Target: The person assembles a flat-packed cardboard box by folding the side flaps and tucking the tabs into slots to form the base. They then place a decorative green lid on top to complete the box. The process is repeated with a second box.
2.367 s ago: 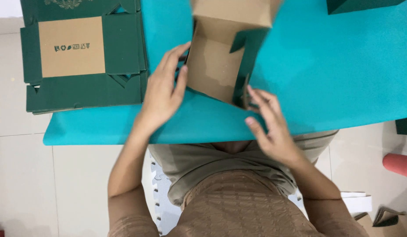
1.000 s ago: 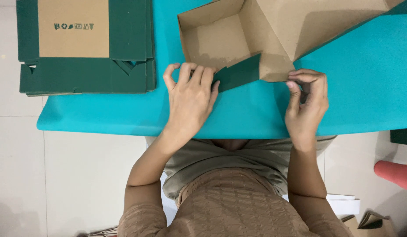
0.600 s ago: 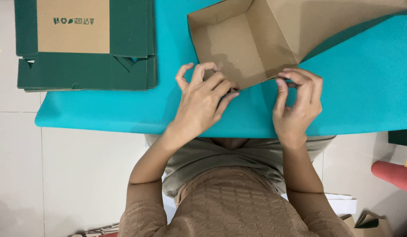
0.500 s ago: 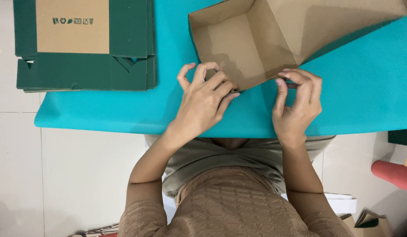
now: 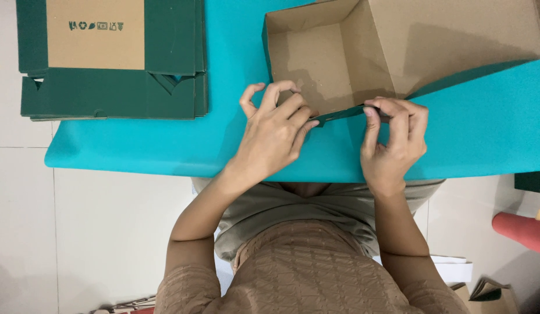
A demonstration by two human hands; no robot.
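Two hands pinched the light, stiff cardboard box (image 5: 363,55) at its near rim: our left hand (image 5: 276,131) and right hand (image 5: 395,139), fingers pressed together.

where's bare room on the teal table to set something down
One bare patch lies on the teal table between the flat green cardboard stack and the left hand. Another lies right of the right hand, below the open box. The near edge of the box, where both hands work, is crowded.

Both hands (image 5: 276,131) (image 5: 392,142) on open cardboard box (image 5: 351,52)
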